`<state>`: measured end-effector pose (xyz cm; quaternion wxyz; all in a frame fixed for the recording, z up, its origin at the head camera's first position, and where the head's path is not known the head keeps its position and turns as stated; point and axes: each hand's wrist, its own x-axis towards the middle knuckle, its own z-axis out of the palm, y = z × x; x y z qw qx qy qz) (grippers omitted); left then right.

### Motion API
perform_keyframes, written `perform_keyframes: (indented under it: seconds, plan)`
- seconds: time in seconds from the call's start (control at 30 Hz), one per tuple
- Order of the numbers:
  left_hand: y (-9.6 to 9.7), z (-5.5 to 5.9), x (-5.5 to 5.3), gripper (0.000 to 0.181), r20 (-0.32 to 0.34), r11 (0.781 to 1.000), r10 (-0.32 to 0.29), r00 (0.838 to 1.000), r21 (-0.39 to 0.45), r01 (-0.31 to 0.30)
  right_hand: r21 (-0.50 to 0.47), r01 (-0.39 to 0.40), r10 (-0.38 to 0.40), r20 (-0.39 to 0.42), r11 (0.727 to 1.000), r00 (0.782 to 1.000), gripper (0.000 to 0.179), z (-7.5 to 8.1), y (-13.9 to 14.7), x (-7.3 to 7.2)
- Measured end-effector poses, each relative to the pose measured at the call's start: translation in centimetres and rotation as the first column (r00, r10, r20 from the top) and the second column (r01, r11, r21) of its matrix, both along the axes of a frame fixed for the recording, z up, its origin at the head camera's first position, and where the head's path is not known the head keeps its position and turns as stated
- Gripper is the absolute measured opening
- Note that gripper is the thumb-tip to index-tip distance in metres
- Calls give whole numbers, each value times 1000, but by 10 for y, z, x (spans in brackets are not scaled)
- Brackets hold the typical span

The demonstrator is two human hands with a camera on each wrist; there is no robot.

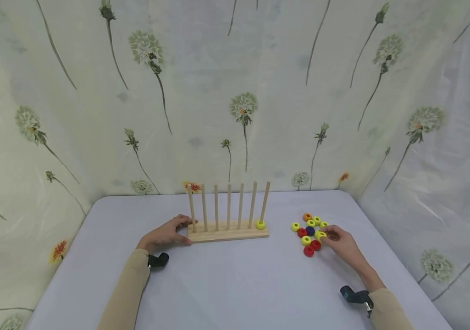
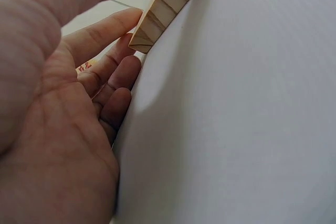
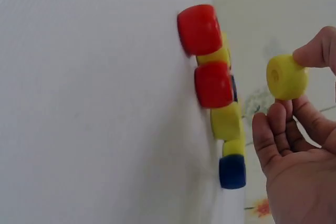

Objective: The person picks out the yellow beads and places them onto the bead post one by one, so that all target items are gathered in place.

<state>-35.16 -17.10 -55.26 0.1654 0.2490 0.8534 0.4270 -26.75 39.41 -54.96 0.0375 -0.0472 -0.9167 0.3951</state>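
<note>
A wooden peg stand [image 1: 227,235] with several upright pegs is on the table. My left hand [image 1: 168,233] grips its left end, thumb at the front and fingers behind; the left wrist view shows the base's end [image 2: 167,11] between them. A yellow bead [image 1: 261,225] sits at the bottom of the rightmost peg. To the right, my right hand [image 1: 342,246] pinches a yellow bead [image 3: 286,77] between thumb and fingers, raised beside the loose beads. Its hole faces left in the right wrist view.
Loose beads lie clustered right of the stand: several yellow ones [image 1: 295,227], red beads [image 1: 309,251], an orange bead [image 1: 307,217] and a dark blue bead [image 3: 232,171]. A dandelion-patterned curtain [image 1: 201,91] hangs behind the white table [image 1: 235,284].
</note>
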Motion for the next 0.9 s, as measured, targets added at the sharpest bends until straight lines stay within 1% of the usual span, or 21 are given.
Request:
perform_keyframes:
  seconds: [0.03, 0.1, 0.13, 0.17, 0.2, 0.23, 0.3, 0.33, 0.4, 0.47, 0.5, 0.6, 0.7, 0.83, 0.9]
  plan:
    - [0, 0, 0, 71, 0, 1000, 1, 1000, -2, -1, -7, 4, -4, -26, 1000, 1000, 41, -5, 1, -5]
    - [1, 1, 0, 72, 0, 1000, 4, 1000, -4, -4, -16, 0, -1, -79, 1000, 997, 52, -15, 4, -17]
    - [1, 1, 1, 72, 1, 1000, 6, 1000, -5, -6, -14, -19, 18, -105, 1000, 994, 57, -19, 5, -23]
    - [1, 1, 1, 72, 0, 1000, 7, 1000, -5, -7, -22, -28, 25, -134, 999, 991, 59, -22, 4, -29]
    - [1, 2, 1, 72, -1, 1000, 6, 1000, -7, -6, -38, -53, 48, -135, 998, 990, 60, -17, -1, -31]
    - [1, 2, 1, 72, -1, 1000, 5, 1000, -7, -5, -49, -53, 45, -154, 997, 987, 60, -14, -7, -34]
    - [1, 2, 1, 71, 0, 1000, 4, 1000, -6, -4, -81, -88, 74, -154, 993, 985, 50, 12, -26, -31]
    - [1, 2, 1, 71, 1, 1000, 4, 1000, -4, -4, -100, -107, 92, -146, 989, 985, 44, 27, -37, -29]
    - [1, 1, 2, 71, 3, 1000, 3, 1000, -2, -3, -139, -141, 121, -143, 980, 982, 39, 59, -59, -24]
    - [1, 1, 2, 71, 5, 1000, 4, 1000, 0, -4, -145, -173, 149, -163, 974, 975, 37, 82, -74, -24]
    - [1, 1, 2, 71, 4, 1000, 3, 1000, 2, -3, -149, -185, 158, -179, 971, 971, 36, 91, -81, -26]
    - [1, 1, 2, 72, 2, 1000, 1, 1000, 3, -1, -155, -224, 187, -226, 962, 956, 37, 110, -96, -34]
    - [0, 2, 2, 72, -5, 1000, -1, 1000, 7, 1, -180, -263, 210, -267, 948, 940, 36, 126, -108, -42]
    - [0, 1, 2, 71, -3, 1000, -2, 1000, 17, 2, -212, -314, 238, -320, 925, 917, 35, 144, -121, -51]
    - [0, 1, 1, 71, 1, 1000, -3, 1000, 19, 3, -217, -335, 249, -346, 917, 905, 34, 150, -127, -55]
